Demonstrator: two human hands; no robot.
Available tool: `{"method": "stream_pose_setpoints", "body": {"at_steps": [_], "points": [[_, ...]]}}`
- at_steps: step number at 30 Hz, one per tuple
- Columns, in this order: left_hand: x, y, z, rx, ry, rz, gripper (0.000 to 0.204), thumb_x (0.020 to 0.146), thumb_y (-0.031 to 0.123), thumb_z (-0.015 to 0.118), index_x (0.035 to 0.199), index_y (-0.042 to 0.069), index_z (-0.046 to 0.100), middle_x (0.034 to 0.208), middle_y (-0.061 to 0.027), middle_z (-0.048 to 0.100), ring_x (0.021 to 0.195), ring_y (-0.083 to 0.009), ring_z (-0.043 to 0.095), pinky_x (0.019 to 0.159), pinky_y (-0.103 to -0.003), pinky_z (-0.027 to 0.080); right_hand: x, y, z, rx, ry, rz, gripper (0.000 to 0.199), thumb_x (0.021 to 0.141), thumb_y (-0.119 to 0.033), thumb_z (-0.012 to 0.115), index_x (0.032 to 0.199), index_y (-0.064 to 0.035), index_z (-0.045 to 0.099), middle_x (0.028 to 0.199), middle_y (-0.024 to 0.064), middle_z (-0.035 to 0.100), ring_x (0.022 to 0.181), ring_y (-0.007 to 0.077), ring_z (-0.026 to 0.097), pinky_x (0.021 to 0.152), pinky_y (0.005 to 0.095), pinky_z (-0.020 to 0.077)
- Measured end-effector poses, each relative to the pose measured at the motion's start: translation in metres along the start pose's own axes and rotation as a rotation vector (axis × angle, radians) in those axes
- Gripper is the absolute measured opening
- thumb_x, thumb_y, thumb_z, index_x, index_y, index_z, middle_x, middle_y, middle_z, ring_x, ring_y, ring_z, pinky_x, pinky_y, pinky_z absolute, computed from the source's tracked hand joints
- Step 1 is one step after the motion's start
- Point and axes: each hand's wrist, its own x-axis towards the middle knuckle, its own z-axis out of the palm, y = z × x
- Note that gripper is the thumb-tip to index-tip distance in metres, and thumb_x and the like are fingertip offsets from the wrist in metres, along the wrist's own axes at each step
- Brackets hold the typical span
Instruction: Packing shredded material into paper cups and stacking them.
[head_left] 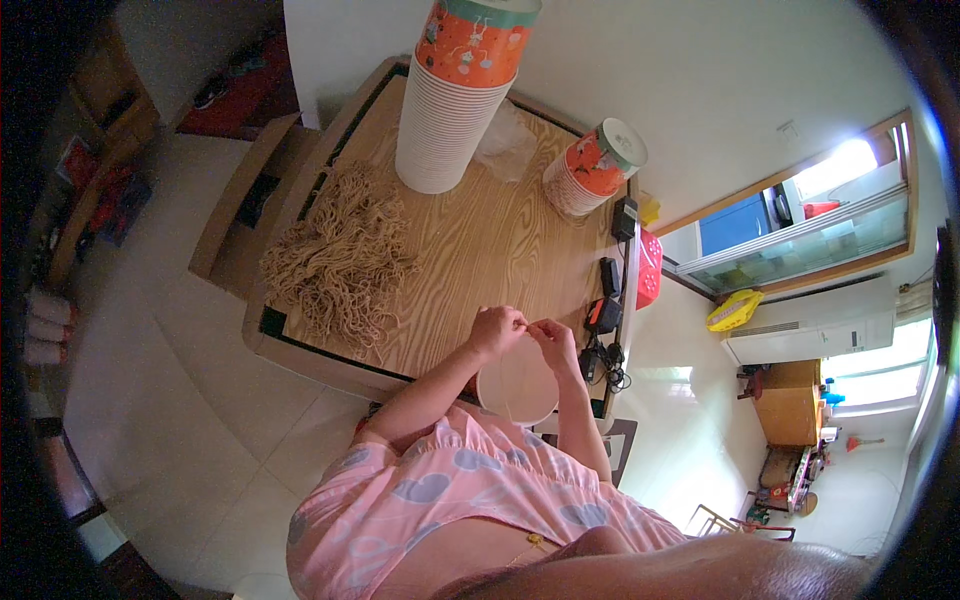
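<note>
At the near edge of the wooden worktop (480, 250), left hand (495, 330) and right hand (553, 343) together, grips closed pinching a thin strand (527, 322) above a white paper cup (517, 385), pile of tan cords (340, 260) to the left, cup stacks (450, 100) beyond

Tall cup stack (445, 110), yellow basket (735, 311)

Both hands, left (497, 330) and right (553, 343), meet, fingertips pinched.
</note>
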Motion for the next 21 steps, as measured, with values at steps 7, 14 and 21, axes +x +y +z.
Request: {"method": "stream_pose_setpoints", "body": {"at_steps": [7, 14, 21], "points": [[-0.002, 0.004, 0.004, -0.033, 0.026, -0.114, 0.013, 0.066, 0.021, 0.062, 0.07, 0.009, 0.064, 0.072, -0.0091, 0.062, 0.07, -0.0259, 0.06, 0.066, -0.04, 0.043, 0.0, 0.003, 0.002, -0.047, 0.012, 0.024, 0.01, 0.079, -0.012, 0.059, 0.08, -0.0015, 0.061, 0.067, -0.0024, 0.055, 0.063, 0.0049, 0.048, 0.055, 0.0188, 0.0371], [-0.002, -0.017, 0.01, -0.291, -0.015, -0.234, 0.019, 0.066, 0.025, 0.066, 0.075, 0.008, 0.065, 0.068, -0.0102, 0.063, 0.064, -0.0231, 0.061, 0.06, -0.033, 0.048, 0.0, 0.004, 0.003, -0.031, 0.007, 0.0, 0.01, 0.078, -0.012, 0.06, 0.08, -0.002, 0.061, 0.067, -0.0029, 0.055, 0.063, 0.004, 0.047, 0.054, 0.0184, 0.0369], [0.001, -0.014, 0.001, -0.342, 0.031, -0.241, 0.016, 0.069, 0.019, 0.068, 0.071, 0.003, 0.065, 0.061, -0.0059, 0.062, 0.053, -0.0106, 0.056, 0.051, -0.026, 0.045, -0.002, -0.001, 0.0, -0.016, -0.045, 0.017, 0.007, 0.078, -0.009, 0.059, 0.08, -0.0019, 0.06, 0.068, -0.0021, 0.056, 0.064, 0.0042, 0.048, 0.056, 0.0186, 0.0377]]}}
